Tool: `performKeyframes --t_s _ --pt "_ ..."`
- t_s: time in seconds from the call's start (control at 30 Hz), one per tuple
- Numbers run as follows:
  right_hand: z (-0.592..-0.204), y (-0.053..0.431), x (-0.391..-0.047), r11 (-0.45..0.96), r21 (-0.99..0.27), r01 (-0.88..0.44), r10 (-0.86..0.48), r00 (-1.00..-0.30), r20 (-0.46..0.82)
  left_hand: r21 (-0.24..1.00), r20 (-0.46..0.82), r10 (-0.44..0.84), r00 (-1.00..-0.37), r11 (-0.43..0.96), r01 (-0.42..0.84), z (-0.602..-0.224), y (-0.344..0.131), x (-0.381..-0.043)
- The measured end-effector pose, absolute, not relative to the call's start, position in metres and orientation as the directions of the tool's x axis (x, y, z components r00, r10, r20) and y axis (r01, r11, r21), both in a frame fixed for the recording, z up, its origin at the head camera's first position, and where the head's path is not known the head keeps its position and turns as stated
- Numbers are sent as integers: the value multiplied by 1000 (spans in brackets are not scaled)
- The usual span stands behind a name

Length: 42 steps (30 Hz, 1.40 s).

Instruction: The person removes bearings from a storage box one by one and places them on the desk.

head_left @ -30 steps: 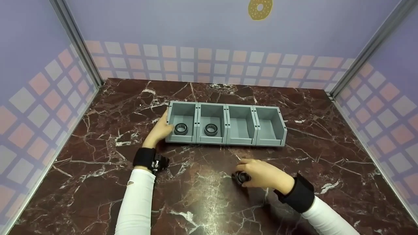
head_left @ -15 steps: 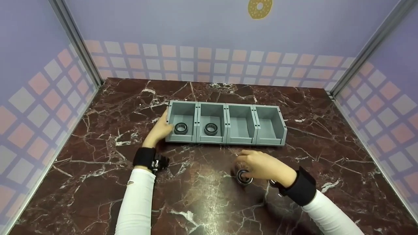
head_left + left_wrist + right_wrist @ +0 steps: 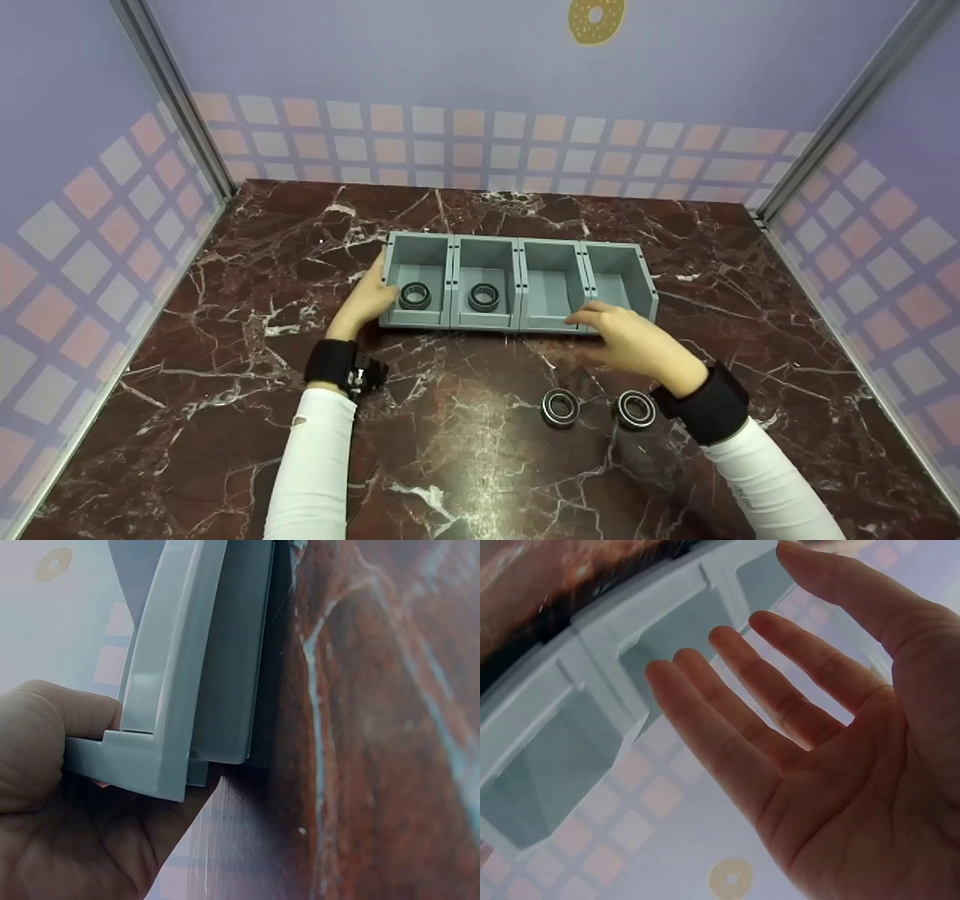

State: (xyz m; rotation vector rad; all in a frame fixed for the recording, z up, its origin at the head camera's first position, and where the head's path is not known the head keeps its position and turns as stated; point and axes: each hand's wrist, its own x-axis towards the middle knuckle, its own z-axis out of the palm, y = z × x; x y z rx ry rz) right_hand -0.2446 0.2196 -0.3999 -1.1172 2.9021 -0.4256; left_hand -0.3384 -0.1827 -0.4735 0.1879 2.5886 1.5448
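A row of joined grey storage bins (image 3: pixel 551 324) stands on the table. My left hand (image 3: pixel 367 300) grips the left wall of the leftmost bin, thumb over the rim and fingers outside; the left wrist view shows the thumb (image 3: pixel 82 711) hooked over the edge. One ball bearing (image 3: pixel 415 296) lies in the leftmost bin, another bearing (image 3: pixel 484 298) in the bin beside it. My right hand (image 3: pixel 637 345) hovers at the front of the two right bins, fingers extended, palm bare in the right wrist view. Two more bearings, a left one (image 3: pixel 560 408) and a right one (image 3: pixel 635 410), lie flat on the table.
The dark red marbled table (image 3: pixel 225 420) is enclosed by patterned walls (image 3: pixel 480 75) at the back and both sides. Metal posts (image 3: pixel 180 97) mark the back corners. Black straps with small cameras sit on both wrists.
My right hand has let go of a bearing on the table and moved up and right toward the bins. Both table bearings are now uncovered. The left hand stays put.
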Motion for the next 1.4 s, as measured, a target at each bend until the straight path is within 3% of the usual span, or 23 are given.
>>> performKeyframes --t_s 0.93,1.4 --pt "-403 272 -280 824 -399 -401 -375 -916 146 882 -33 159 -987 469 46 -474 -183 -339" --pt "-419 289 -291 840 -448 -305 -240 -950 197 879 -42 166 -985 474 42 -473 -183 -339"
